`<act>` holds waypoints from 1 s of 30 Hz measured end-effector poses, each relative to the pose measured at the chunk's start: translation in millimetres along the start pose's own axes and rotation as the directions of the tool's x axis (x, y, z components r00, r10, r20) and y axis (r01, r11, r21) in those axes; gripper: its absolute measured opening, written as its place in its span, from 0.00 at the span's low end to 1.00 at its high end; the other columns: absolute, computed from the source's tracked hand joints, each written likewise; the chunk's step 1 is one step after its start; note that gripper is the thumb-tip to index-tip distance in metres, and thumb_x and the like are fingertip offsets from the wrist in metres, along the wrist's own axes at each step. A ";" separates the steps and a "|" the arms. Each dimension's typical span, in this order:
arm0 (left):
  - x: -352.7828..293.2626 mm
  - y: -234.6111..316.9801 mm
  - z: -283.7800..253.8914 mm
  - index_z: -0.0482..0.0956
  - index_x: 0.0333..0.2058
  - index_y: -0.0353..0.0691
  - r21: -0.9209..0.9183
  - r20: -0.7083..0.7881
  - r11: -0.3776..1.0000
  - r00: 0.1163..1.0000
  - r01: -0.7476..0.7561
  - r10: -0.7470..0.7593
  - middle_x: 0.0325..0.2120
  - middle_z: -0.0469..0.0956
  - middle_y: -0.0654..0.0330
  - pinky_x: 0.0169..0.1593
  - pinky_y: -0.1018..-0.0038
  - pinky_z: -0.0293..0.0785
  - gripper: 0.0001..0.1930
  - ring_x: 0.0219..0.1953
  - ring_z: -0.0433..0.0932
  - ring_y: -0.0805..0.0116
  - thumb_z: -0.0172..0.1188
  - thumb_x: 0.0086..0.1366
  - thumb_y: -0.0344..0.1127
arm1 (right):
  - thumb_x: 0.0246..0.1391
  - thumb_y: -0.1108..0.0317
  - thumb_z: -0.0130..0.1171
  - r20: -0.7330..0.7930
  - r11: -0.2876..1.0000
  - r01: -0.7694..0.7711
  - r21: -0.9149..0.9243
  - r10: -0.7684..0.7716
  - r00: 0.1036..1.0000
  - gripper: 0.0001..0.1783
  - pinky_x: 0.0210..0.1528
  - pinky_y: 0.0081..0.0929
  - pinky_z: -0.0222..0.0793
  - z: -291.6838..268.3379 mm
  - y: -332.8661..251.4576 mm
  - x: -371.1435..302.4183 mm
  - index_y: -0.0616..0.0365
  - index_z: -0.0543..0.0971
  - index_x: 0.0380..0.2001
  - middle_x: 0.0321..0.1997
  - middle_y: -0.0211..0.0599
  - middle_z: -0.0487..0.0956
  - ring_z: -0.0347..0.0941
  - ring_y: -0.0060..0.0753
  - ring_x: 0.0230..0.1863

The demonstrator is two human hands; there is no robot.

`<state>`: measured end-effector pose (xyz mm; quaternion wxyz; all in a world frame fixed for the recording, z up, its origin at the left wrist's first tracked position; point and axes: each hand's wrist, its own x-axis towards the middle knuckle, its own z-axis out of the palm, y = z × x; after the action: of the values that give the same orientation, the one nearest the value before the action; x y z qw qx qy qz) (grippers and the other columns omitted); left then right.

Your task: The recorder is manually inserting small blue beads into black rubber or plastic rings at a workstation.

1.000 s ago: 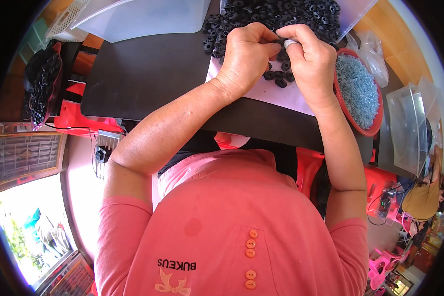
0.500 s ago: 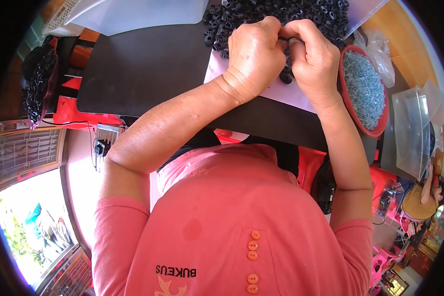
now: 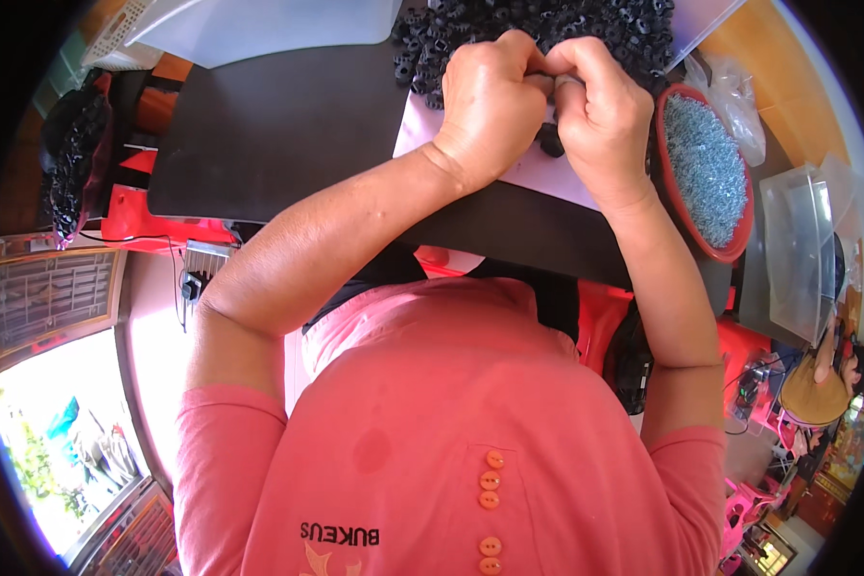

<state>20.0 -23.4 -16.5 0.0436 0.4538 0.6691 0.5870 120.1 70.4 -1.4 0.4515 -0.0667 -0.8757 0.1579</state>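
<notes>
My left hand (image 3: 490, 108) and my right hand (image 3: 605, 123) are closed and meet at their thumbs and fingertips. Whatever they pinch between them is too small and hidden to make out. Just below the fingertips a small black part (image 3: 550, 141) shows beside my right thumb; whether it lies on the sheet or is held, I cannot tell. Beyond both hands spreads a heap of small black plastic parts (image 3: 420, 46), each with openings in it. Under my wrists lies a pale pinkish-white sheet (image 3: 419, 130).
Right of my right hand, a red oval basin (image 3: 748, 223) holds many small pale blue pieces (image 3: 706, 168). A clear plastic bag (image 3: 739, 106) lies behind it, and a clear bin (image 3: 799, 245) stands farther right. A translucent tub (image 3: 269, 29) occupies the dark table's (image 3: 278, 134) far left.
The hands stay joined at the fingertips, with the fingers drawn a little closer together. The black part below them shows slightly higher and at a different angle. The whole view has shifted slightly.
</notes>
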 end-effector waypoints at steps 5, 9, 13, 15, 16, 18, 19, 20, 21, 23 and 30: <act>6.1 1.5 -3.4 0.80 0.33 0.31 -0.192 0.071 0.964 0.983 0.182 -0.171 0.22 0.79 0.61 0.29 0.78 0.73 0.06 0.24 0.75 0.76 0.63 0.56 0.25 | 0.49 0.87 0.52 0.007 0.998 -0.003 0.062 0.003 1.000 0.15 0.32 0.22 0.73 -0.6 -6.1 7.7 0.59 0.76 0.39 0.29 0.34 0.81 0.78 0.24 0.28; 14.4 9.4 -14.9 0.79 0.36 0.31 -0.469 0.168 0.816 0.941 0.338 -0.293 0.23 0.80 0.60 0.22 0.80 0.69 0.06 0.19 0.75 0.75 0.61 0.62 0.28 | 0.44 0.82 0.58 -0.025 0.975 -0.130 0.177 0.137 0.990 0.21 0.34 0.25 0.74 -5.2 -9.1 11.5 0.54 0.75 0.44 0.33 0.35 0.81 0.78 0.32 0.31; 17.4 11.0 -19.5 0.79 0.36 0.30 -0.569 0.210 0.725 0.921 0.388 -0.328 0.24 0.80 0.58 0.27 0.78 0.73 0.07 0.24 0.79 0.72 0.62 0.62 0.29 | 0.34 0.72 0.66 -0.074 0.987 0.056 -0.148 -0.068 0.995 0.27 0.37 0.36 0.71 -2.0 -2.9 9.9 0.51 0.74 0.44 0.34 0.34 0.77 0.76 0.42 0.35; 16.2 11.7 -17.6 0.80 0.32 0.29 -0.649 0.219 0.649 0.914 0.397 -0.341 0.23 0.80 0.57 0.25 0.78 0.74 0.06 0.22 0.78 0.71 0.63 0.59 0.26 | 0.34 0.71 0.66 -0.042 0.965 0.073 -0.251 -0.086 0.995 0.23 0.39 0.36 0.69 -2.0 -3.5 10.8 0.54 0.76 0.40 0.35 0.33 0.76 0.75 0.41 0.37; 16.1 11.7 -19.2 0.81 0.32 0.28 -0.635 0.232 0.657 0.911 0.407 -0.340 0.24 0.80 0.56 0.27 0.76 0.76 0.06 0.23 0.79 0.69 0.64 0.59 0.27 | 0.33 0.71 0.67 -0.074 0.949 0.111 -0.294 -0.138 0.988 0.22 0.39 0.36 0.68 -0.1 -0.1 11.2 0.54 0.76 0.38 0.34 0.33 0.76 0.75 0.40 0.37; 18.1 13.4 -19.8 0.81 0.32 0.28 -0.602 0.275 0.658 0.891 0.452 -0.361 0.24 0.81 0.56 0.27 0.76 0.76 0.06 0.23 0.79 0.69 0.64 0.59 0.27 | 0.33 0.72 0.67 -0.108 0.929 0.148 -0.338 -0.195 0.975 0.20 0.38 0.36 0.68 -0.1 4.5 11.8 0.55 0.77 0.35 0.34 0.33 0.76 0.75 0.40 0.37; 18.8 14.3 -19.8 0.81 0.32 0.28 -0.568 0.316 0.654 0.866 0.500 -0.387 0.24 0.81 0.56 0.27 0.76 0.76 0.06 0.24 0.80 0.69 0.63 0.60 0.27 | 0.32 0.73 0.67 -0.106 0.927 0.156 -0.340 -0.203 0.974 0.19 0.38 0.36 0.68 -1.6 6.3 11.7 0.55 0.77 0.34 0.33 0.33 0.76 0.75 0.40 0.36; 17.7 15.3 -19.3 0.81 0.32 0.28 -0.566 0.310 0.672 0.878 0.478 -0.364 0.24 0.81 0.56 0.26 0.77 0.76 0.06 0.23 0.80 0.69 0.64 0.60 0.27 | 0.32 0.73 0.67 -0.103 0.925 0.160 -0.344 -0.206 0.973 0.19 0.38 0.36 0.68 -2.7 7.3 10.5 0.56 0.77 0.33 0.33 0.33 0.75 0.75 0.40 0.36; 16.9 16.1 -18.8 0.81 0.32 0.28 -0.565 0.316 0.672 0.878 0.479 -0.361 0.24 0.81 0.56 0.26 0.77 0.76 0.06 0.23 0.80 0.69 0.64 0.60 0.27 | 0.32 0.73 0.67 -0.106 0.924 0.155 -0.349 -0.204 0.973 0.19 0.38 0.36 0.68 -3.0 8.5 9.6 0.56 0.77 0.33 0.33 0.33 0.75 0.75 0.40 0.36; 15.2 17.7 -17.2 0.81 0.31 0.28 -0.584 0.294 0.681 0.897 0.442 -0.329 0.23 0.81 0.56 0.24 0.77 0.75 0.06 0.22 0.79 0.70 0.64 0.59 0.27 | 0.30 0.74 0.67 -0.115 0.953 0.187 -0.239 -0.219 0.969 0.19 0.35 0.37 0.68 -4.8 11.6 7.8 0.55 0.77 0.33 0.32 0.35 0.75 0.74 0.42 0.34; 13.4 13.3 -21.7 0.80 0.30 0.29 -0.647 0.322 0.618 0.895 0.447 -0.310 0.21 0.79 0.55 0.26 0.77 0.74 0.06 0.20 0.77 0.69 0.63 0.60 0.28 | 0.32 0.73 0.65 -0.232 0.961 0.229 -0.158 -0.261 0.937 0.13 0.31 0.38 0.67 7.6 2.7 8.0 0.54 0.72 0.25 0.25 0.35 0.71 0.71 0.44 0.28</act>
<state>6.8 -32.1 7.4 0.3969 0.3006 0.4660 0.7314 109.2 73.3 -0.2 0.5691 -0.0053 -0.8215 0.0342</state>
